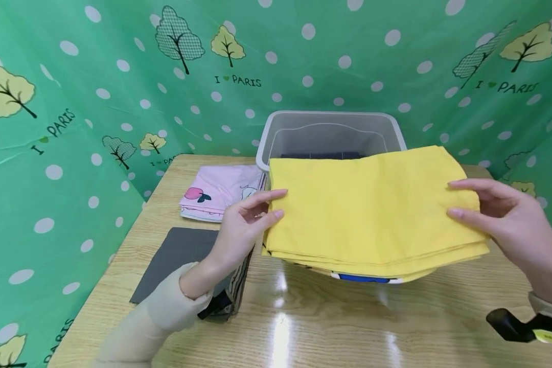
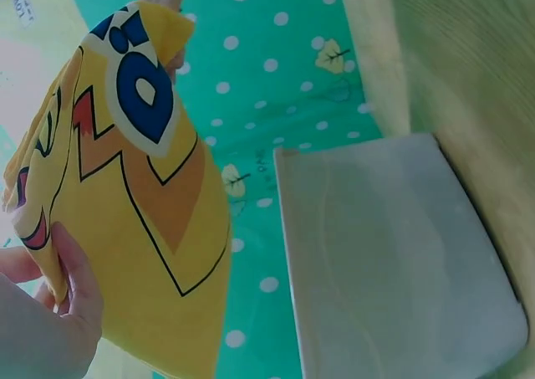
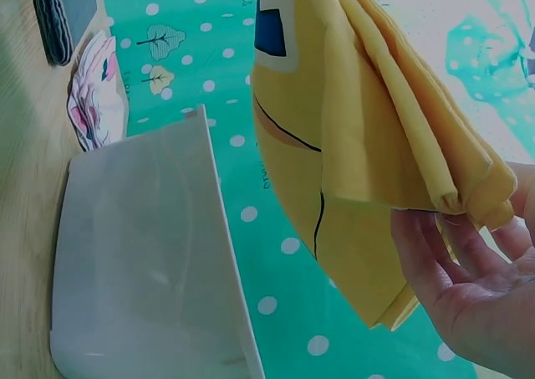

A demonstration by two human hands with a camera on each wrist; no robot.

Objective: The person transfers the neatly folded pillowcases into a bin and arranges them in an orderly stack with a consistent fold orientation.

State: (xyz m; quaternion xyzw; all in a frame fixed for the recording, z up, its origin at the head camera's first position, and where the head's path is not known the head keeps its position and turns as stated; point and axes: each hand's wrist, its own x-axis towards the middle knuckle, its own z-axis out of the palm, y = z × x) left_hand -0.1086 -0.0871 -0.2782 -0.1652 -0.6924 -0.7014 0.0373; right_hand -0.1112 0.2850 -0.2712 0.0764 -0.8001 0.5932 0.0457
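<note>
Fingers of left hand (image 1: pixel 239 225) and right hand (image 1: pixel 510 214) pinch opposite ends of folded yellow cloth (image 1: pixel 363 204), closed to fabric thickness. Cloth is aloft over tabletop (image 1: pixel 331 327), near grey bin (image 1: pixel 331 135). Left of bin: folded pink cloth (image 1: pixel 223 181); nearer, dark-grey cloth (image 1: pixel 179 260).

green white-dotted cloth backdrop (image 1: pixel 326 46) | pale wood-grain table (image 1: pixel 340 332) | bright reflections (image 1: pixel 281 332) on it
</note>
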